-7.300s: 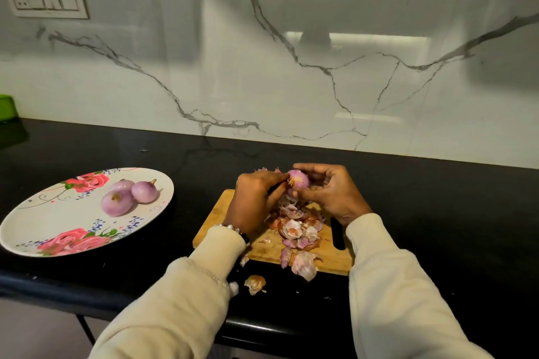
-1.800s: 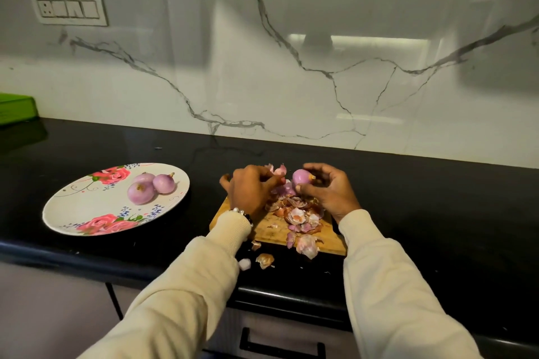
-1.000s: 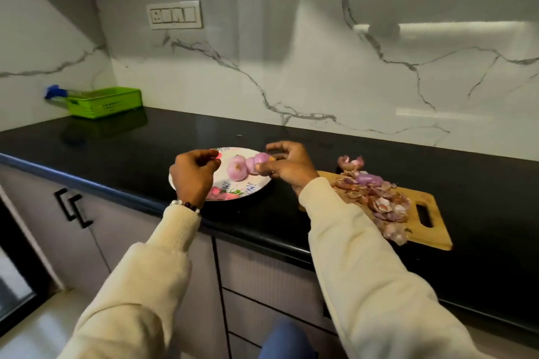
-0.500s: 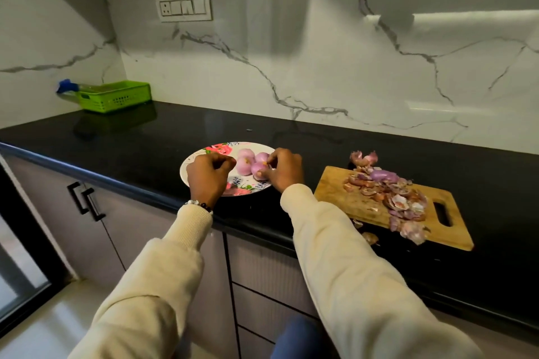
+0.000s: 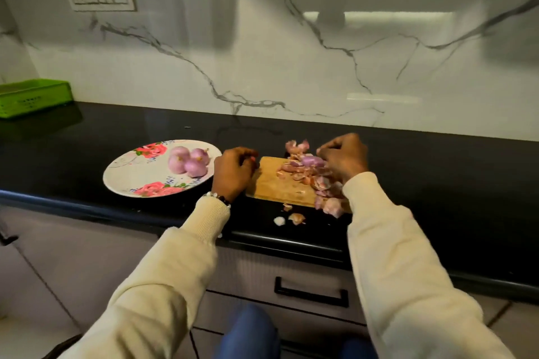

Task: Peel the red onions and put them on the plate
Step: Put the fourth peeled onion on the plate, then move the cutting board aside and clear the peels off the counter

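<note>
Head view: three peeled onions (image 5: 189, 162) sit on the plate (image 5: 131, 175). One more onion (image 5: 312, 161) lies on the board (image 5: 277, 183) among the skins (image 5: 318, 183). The right hand (image 5: 344, 159) reaches it with curled fingers, but I cannot tell if it holds it. The left hand (image 5: 233, 172) is curled and holds nothing. The round onion could roll off, or skins could fall to the floor.

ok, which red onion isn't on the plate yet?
The purple-red onion lying among peel scraps on the wooden cutting board, beside the right hand. The other three sit together on the floral plate.
</note>
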Tool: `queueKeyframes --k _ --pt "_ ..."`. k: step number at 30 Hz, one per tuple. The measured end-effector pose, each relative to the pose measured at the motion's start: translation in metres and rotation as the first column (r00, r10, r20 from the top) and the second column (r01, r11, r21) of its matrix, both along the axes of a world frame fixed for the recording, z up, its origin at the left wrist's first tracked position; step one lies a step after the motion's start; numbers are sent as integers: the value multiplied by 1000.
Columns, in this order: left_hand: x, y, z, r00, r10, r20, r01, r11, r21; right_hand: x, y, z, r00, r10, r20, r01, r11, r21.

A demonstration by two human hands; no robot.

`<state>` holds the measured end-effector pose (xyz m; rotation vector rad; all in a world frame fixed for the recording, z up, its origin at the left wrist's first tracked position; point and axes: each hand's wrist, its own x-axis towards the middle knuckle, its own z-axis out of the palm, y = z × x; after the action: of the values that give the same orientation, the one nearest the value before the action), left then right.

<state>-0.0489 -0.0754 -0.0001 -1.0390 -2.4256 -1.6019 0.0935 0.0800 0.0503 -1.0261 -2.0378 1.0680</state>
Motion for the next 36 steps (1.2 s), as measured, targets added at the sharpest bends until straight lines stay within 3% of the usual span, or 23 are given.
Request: queueKeyframes --k 4,6,8,15,19,22,26,36 --pt "5 27 -5 995 91 -46 -99 969 -225 38 44 -23 951 -235 199 232 972 36" --pt "6 37 -9 992 119 -36 -123 903 -412 48 49 -34 914 -237 328 234 971 50" --pt "10 46 -10 993 119 -16 -112 865 -488 49 51 -38 908 -217 359 207 976 69" --pt "0 68 -6 950 176 258 -90 946 -312 33 59 -39 915 -258 311 276 961 -13" --pt "-16 71 -8 851 138 507 -124 990 -62 29 70 -34 951 -279 135 300 938 -174" --pt "-25 71 -2 873 82 480 -137 987 80 31 81 -28 952 -293 -90 262 930 -258" --pt "-23 72 18 896 -55 441 -97 944 317 32 88 -20 888 -297 -350 197 935 -293" --pt "-16 60 26 925 -140 352 -71 849 523 44 86 -15 787 -171 -592 140 985 -99"
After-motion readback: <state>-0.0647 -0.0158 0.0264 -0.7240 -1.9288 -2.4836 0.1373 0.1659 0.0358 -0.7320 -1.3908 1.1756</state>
